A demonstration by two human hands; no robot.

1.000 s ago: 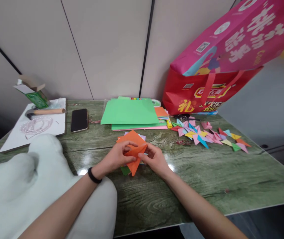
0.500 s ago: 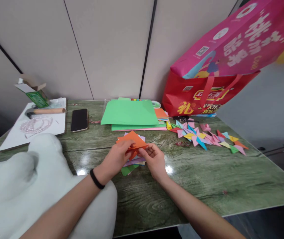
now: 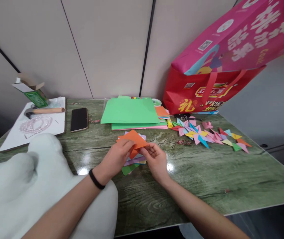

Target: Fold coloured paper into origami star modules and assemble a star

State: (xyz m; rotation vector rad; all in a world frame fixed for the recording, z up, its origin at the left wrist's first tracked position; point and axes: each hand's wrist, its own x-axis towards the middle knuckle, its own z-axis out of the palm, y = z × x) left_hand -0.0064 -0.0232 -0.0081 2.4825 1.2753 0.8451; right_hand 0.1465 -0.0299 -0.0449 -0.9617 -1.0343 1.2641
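Observation:
An orange paper (image 3: pixel 135 138) is held between both hands near the middle of the table. My left hand (image 3: pixel 117 156) grips its left side, the fingers lying over its lower part. At its right corner, my right hand (image 3: pixel 157 162) pinches the paper between thumb and fingers. Beneath the hands lies a pile of small coloured papers (image 3: pixel 131 168), with green, purple and orange sheets showing. The fold of the orange paper is partly hidden by my fingers.
Behind the hands lie large green sheets (image 3: pixel 130 111). Folded paper pieces (image 3: pixel 198 132) spread to the right, before a red bag (image 3: pixel 181 91). A phone (image 3: pixel 79 119), a hammer (image 3: pixel 44 111) and a white plush form (image 3: pixel 49 186) are at the left.
The orange paper's near edge looks flatter and its upper face shows more openly. Both hands stay almost in place, and the view has shifted slightly.

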